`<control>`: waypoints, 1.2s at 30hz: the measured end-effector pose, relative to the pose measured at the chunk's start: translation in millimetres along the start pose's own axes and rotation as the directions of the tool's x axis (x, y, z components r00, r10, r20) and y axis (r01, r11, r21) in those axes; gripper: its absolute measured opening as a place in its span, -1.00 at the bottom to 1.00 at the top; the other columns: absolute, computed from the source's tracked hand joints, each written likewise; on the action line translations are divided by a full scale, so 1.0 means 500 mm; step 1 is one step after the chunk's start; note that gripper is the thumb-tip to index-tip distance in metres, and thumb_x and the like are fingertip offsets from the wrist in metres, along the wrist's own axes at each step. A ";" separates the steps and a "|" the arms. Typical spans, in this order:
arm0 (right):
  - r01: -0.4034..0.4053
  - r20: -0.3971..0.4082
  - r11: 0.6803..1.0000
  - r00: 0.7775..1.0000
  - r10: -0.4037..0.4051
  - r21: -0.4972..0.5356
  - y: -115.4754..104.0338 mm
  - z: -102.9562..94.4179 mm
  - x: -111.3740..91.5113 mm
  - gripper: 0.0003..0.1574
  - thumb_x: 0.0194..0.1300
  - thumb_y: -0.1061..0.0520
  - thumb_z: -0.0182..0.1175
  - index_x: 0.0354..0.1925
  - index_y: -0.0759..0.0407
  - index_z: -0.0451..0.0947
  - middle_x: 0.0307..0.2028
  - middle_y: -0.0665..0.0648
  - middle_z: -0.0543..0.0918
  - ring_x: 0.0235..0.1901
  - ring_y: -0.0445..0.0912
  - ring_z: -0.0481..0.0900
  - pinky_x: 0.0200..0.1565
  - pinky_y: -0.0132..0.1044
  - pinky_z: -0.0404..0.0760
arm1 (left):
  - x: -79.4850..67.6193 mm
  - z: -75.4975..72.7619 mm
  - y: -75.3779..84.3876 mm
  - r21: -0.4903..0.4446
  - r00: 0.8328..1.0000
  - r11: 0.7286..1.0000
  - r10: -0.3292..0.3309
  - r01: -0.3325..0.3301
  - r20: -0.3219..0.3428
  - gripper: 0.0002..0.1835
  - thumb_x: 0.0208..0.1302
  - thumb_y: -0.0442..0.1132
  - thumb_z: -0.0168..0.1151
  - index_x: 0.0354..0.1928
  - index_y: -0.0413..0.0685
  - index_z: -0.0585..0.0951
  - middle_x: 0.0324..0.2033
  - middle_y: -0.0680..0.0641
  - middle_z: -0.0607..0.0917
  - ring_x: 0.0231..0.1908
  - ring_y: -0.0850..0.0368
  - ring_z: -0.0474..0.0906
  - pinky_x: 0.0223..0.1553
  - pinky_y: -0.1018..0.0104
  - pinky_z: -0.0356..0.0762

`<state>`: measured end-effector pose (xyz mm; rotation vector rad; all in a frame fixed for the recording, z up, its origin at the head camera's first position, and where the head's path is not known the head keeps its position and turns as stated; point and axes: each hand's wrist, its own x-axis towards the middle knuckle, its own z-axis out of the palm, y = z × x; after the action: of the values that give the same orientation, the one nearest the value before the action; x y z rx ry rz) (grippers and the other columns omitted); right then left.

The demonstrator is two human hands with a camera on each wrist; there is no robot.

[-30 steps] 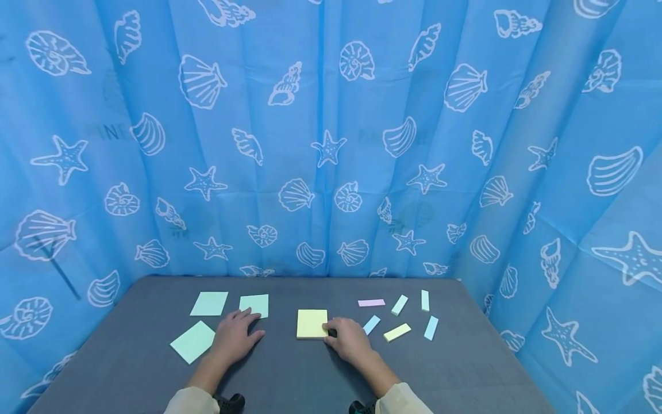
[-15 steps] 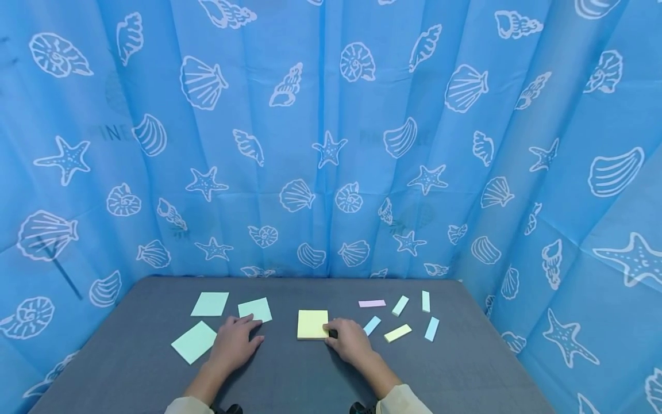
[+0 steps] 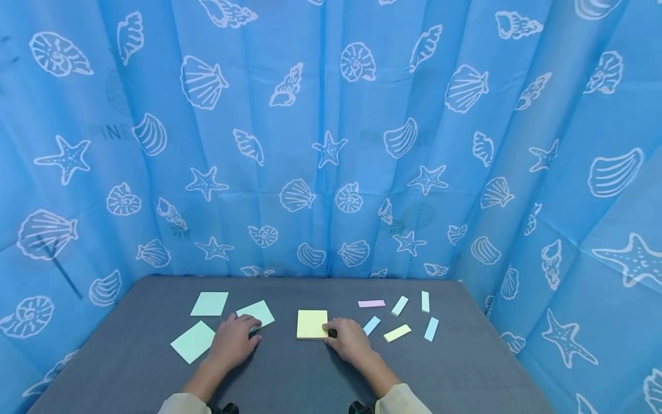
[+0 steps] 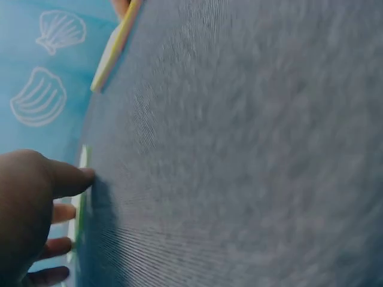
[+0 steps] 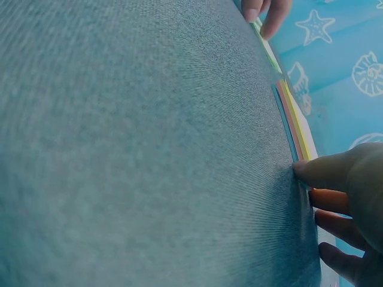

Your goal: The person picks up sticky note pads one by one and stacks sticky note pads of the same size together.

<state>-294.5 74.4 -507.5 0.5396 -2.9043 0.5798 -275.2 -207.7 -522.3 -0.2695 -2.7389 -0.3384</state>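
Note:
In the head view, my left hand (image 3: 234, 340) rests its fingertips on the near left part of a pale green sticky note pad (image 3: 262, 311), which lies turned at an angle. The left thumb stands out to the side, apart from the pad in this view. My right hand (image 3: 350, 339) holds the near right corner of a yellow-topped stack of sticky note pads (image 3: 311, 324) between thumb and index finger. The right wrist view shows layers of yellow, pink and blue along the edge of the stack (image 5: 294, 124). The right hand's other fingertips are partly hidden.
Two more pale green pads (image 3: 209, 303) lie left of my left hand. Several narrow sticky note strips, pink (image 3: 371, 303), pale green, blue (image 3: 431, 329) and yellow (image 3: 397, 333), are spread beyond my right hand. A blue shell-patterned curtain (image 3: 331, 144) hangs behind the grey table (image 3: 289, 379).
The green pad under my left fingers has turned and shifted slightly toward me, and the left hand has drawn back a little. My right hand and the yellow-topped stack have stayed in place.

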 end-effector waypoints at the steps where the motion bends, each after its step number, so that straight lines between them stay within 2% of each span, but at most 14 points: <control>1: -0.003 0.003 1.000 1.000 0.003 -0.001 0.000 0.000 0.000 -0.64 0.14 0.09 0.43 -0.05 0.05 0.72 -0.07 0.10 0.70 -0.02 0.04 0.62 0.01 0.01 0.53 | 0.004 0.002 -0.003 0.006 1.000 1.000 0.003 -0.003 -0.005 -0.73 0.05 -0.13 0.47 -0.16 0.03 0.73 -0.15 -0.05 0.69 -0.14 -0.09 0.53 -0.18 -0.05 0.45; 7: 0.007 0.001 1.000 1.000 -0.007 -0.005 -0.001 -0.001 -0.002 -0.65 0.13 0.08 0.44 -0.06 0.05 0.73 -0.08 0.10 0.70 -0.02 0.04 0.62 -0.01 -0.01 0.54 | 0.025 0.019 -0.032 0.021 0.997 0.997 0.075 -0.074 -0.033 -0.73 0.06 -0.11 0.47 -0.18 0.04 0.72 -0.09 -0.08 0.68 -0.02 -0.16 0.54 -0.02 -0.14 0.42; 14: 0.011 -0.001 1.000 1.000 -0.011 -0.001 0.002 0.004 -0.001 -0.65 0.13 0.07 0.44 -0.07 0.04 0.73 -0.08 0.09 0.70 -0.02 0.04 0.62 0.01 -0.02 0.53 | 0.035 0.021 -0.070 -0.018 0.992 0.992 0.126 -0.126 0.030 -0.67 0.14 -0.04 0.38 -0.08 0.03 0.69 -0.03 -0.08 0.68 0.07 -0.15 0.53 0.12 -0.13 0.36; 19: 0.026 -0.011 1.000 1.000 -0.026 -0.007 0.004 0.003 0.000 -0.65 0.12 0.06 0.44 -0.07 0.03 0.73 -0.08 0.09 0.70 -0.03 0.03 0.63 0.00 -0.02 0.54 | 0.043 0.016 -0.077 0.021 0.985 0.987 0.157 -0.159 0.074 -0.69 0.19 -0.02 0.35 -0.07 0.04 0.69 -0.03 -0.06 0.68 0.05 -0.10 0.56 0.12 -0.12 0.36; 24: 0.030 -0.010 1.000 1.000 -0.030 0.002 0.006 0.004 0.000 -0.64 0.12 0.04 0.44 -0.07 0.04 0.73 -0.08 0.09 0.70 -0.03 0.03 0.63 0.00 -0.02 0.54 | 0.052 0.013 -0.071 0.071 0.979 0.980 0.180 -0.187 0.098 -0.72 0.19 0.01 0.33 -0.13 0.06 0.71 -0.12 0.00 0.70 -0.02 -0.04 0.60 0.07 -0.09 0.41; 26: 0.030 -0.008 1.000 1.000 -0.030 0.006 0.005 0.005 0.000 -0.63 0.12 0.04 0.44 -0.06 0.04 0.73 -0.08 0.09 0.70 -0.03 0.03 0.63 -0.01 -0.02 0.54 | 0.053 0.012 -0.069 0.069 0.981 0.982 0.171 -0.177 0.092 -0.73 0.17 0.01 0.33 -0.16 0.06 0.71 -0.17 0.02 0.70 -0.06 -0.03 0.62 0.04 -0.08 0.44; 31: 0.034 -0.008 0.999 0.999 -0.034 0.007 0.007 0.006 0.001 -0.63 0.12 0.02 0.44 -0.06 0.04 0.73 -0.09 0.09 0.71 -0.04 0.02 0.63 -0.02 -0.02 0.55 | 0.054 0.013 -0.067 0.001 0.993 0.995 0.102 -0.102 0.065 -0.76 0.13 0.01 0.37 -0.23 0.08 0.73 -0.24 0.05 0.72 -0.13 -0.02 0.64 -0.02 -0.04 0.48; 36: 0.037 -0.008 0.999 0.999 -0.037 -0.006 0.010 0.007 0.001 -0.63 0.13 0.01 0.44 -0.06 0.03 0.73 -0.09 0.09 0.70 -0.04 0.02 0.63 -0.02 -0.02 0.55 | 0.052 0.012 -0.069 -0.059 0.997 0.997 0.046 -0.042 0.061 -0.74 0.10 0.04 0.41 -0.23 0.10 0.74 -0.25 0.05 0.73 -0.13 -0.04 0.64 -0.02 -0.06 0.47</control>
<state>-297.2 77.1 -512.2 0.5877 -2.8804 0.5677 -309.0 -235.3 -524.4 -0.3606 -2.7830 -0.4036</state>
